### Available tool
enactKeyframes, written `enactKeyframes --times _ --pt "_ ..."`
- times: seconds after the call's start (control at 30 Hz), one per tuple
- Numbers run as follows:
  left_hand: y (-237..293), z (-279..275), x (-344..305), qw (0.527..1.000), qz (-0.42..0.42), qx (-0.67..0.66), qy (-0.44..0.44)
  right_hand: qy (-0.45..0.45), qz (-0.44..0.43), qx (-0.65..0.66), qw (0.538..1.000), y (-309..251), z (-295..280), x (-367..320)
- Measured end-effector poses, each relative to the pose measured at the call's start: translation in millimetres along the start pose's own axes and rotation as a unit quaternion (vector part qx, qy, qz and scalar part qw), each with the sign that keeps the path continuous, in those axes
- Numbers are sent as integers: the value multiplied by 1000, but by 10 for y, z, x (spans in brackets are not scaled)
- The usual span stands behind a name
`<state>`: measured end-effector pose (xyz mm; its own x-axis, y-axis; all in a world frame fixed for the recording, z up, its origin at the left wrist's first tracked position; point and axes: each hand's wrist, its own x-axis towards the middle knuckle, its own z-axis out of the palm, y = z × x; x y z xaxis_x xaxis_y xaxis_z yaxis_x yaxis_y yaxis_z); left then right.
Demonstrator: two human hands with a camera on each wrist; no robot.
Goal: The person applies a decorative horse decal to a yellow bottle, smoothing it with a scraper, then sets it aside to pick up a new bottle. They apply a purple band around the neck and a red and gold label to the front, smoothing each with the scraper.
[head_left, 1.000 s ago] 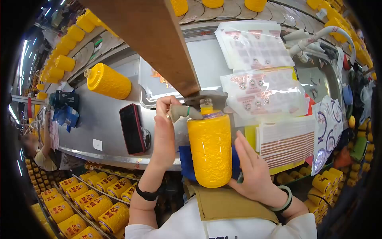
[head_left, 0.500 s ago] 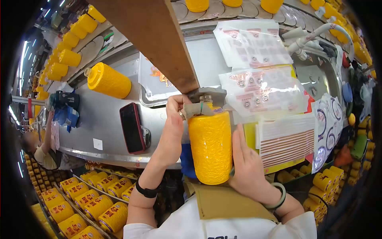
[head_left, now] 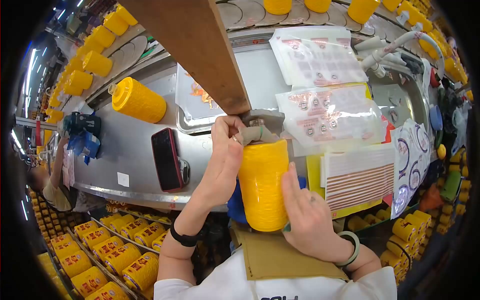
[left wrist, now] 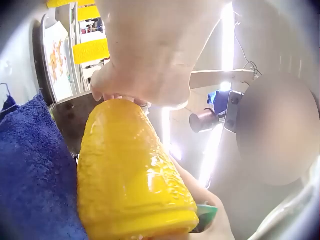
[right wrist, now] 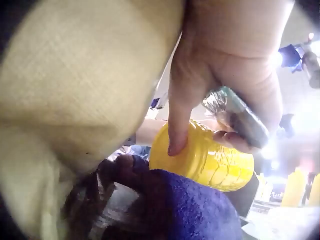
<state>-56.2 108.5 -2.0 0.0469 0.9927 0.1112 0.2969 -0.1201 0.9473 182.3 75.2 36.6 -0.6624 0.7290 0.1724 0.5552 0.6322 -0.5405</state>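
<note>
A yellow textured bottle [head_left: 263, 187] tilts over the table's front edge, its clear glass neck [head_left: 257, 122] overlapping a grey metal plate at a wooden beam's end. My left hand [head_left: 223, 162] curls its fingers at the bottle's shoulder. A beige cloth cover with a green band [head_left: 257, 134] lies across that shoulder by its fingertips. My right hand [head_left: 310, 215] holds the bottle's lower side, the thumb near the base in the right wrist view. A dark green, shiny-wrapped item [right wrist: 235, 115] sits in the right palm. Below lies a blue towel [left wrist: 35, 170].
The wooden beam [head_left: 195, 55] slants down in front of me. Left are a phone [head_left: 168, 160] and another yellow bottle [head_left: 139, 101]; right are sticker sheets [head_left: 330, 112] and striped strips [head_left: 360, 175]. Yellow bottles line the conveyor [head_left: 240, 17]. Crates of printed yellow containers [head_left: 120, 255] stand lower left.
My left hand has moved right and up against the bottle's shoulder, with the cloth cover now across it. My right hand has closed in along the bottle's side. The conveyor bottles have shifted right.
</note>
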Motion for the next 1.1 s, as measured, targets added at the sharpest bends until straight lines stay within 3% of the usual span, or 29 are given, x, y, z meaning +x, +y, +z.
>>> enactKeyframes --times 0.13,0.2,0.23,0.3,0.33,0.53,0.6,0.73,0.8,0.83,0.9,1.03,1.1 --pt "75 -29 33 985 60 155 -52 -33 -44 -32 998 -63 -80 6" --pt "197 -26 49 990 69 120 -20 -54 -46 -22 997 5 -84 -22" --pt "143 -19 14 990 70 121 -19 -24 -29 25 999 64 -58 -54" --pt "-1 -12 -81 987 -14 -128 99 7 -10 73 997 168 21 -99" --pt "90 -56 -101 985 -18 -158 72 4 22 84 996 215 72 -123" --pt "-31 -23 -158 984 -57 -167 12 -48 76 121 989 176 158 -37" --pt "-30 -12 -129 984 -62 -166 8 -61 6 -24 998 55 -8 -61" --pt "-38 53 -89 983 -61 -169 28 -15 -57 14 998 32 31 -37" --pt "2 60 -74 981 -38 -188 29 60 52 59 995 136 219 -17" --pt "2 53 -78 985 -39 -166 32 61 52 57 995 124 188 -22" --pt "-7 29 -86 988 -43 -145 37 -24 21 15 999 64 77 -32" --pt "-97 -14 -85 995 -20 -96 4 -22 -61 21 998 -54 -52 -35" --pt "-105 -28 -80 997 -19 -77 8 4 -28 64 998 48 94 -48"
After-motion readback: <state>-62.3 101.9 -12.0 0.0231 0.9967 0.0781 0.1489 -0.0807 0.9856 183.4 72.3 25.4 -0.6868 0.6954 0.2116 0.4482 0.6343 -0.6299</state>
